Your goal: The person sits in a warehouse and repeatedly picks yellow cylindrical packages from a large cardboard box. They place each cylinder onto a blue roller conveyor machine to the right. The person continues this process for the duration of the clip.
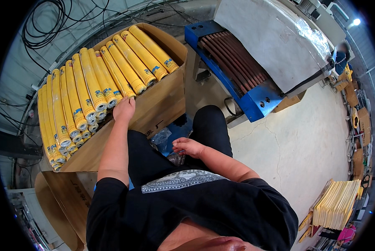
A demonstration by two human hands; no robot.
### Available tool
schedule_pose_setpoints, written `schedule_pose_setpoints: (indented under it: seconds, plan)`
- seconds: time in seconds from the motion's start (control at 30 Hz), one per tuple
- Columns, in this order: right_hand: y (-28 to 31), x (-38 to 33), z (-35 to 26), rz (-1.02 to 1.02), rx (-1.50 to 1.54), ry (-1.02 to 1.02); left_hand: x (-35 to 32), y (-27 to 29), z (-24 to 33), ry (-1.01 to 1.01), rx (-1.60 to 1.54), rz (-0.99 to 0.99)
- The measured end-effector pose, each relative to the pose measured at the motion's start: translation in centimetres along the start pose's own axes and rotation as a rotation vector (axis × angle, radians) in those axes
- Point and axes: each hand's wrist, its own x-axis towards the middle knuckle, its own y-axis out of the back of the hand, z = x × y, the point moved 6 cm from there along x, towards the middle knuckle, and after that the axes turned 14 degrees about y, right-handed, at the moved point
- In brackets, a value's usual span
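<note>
My left hand (124,110) is at the near edge of a large cardboard box, its fingers closed at the lower end of a yellow tube (121,74) with blue printed pictures. Several more yellow tubes (58,106) lie side by side and stacked in the box (164,94), their round ends facing me. Over my lap, my right hand (189,147) has its fingers curled together; whatever they may hold is too small to make out. Below it, between my knees, are clear plastic wrap (161,136) and something blue.
At the right stands a machine with a blue frame (260,102), dark rollers (234,60) and a white cover (275,42). Another open cardboard box (66,201) is at lower left. A stack of yellowish sheets (336,205) sits at lower right. Black cables (45,29) hang on the wall.
</note>
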Motion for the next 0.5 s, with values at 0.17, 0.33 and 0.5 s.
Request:
schedule_pose_setpoints:
  seconds: [0.17, 0.33, 0.5]
  plan:
    - [0.13, 0.11, 0.18, -0.001, 0.008, 0.000, -0.09, 0.04, 0.04, 0.010, -0.003, -0.010]
    - [0.11, 0.16, 0.25, 0.001, 0.009, 0.001, 0.05, -0.11, -0.05, 0.005, 0.004, 0.007]
    - [-0.02, 0.08, 0.02, 0.000, 0.003, 0.000, 0.38, -0.46, -0.29, 0.001, 0.006, 0.018]
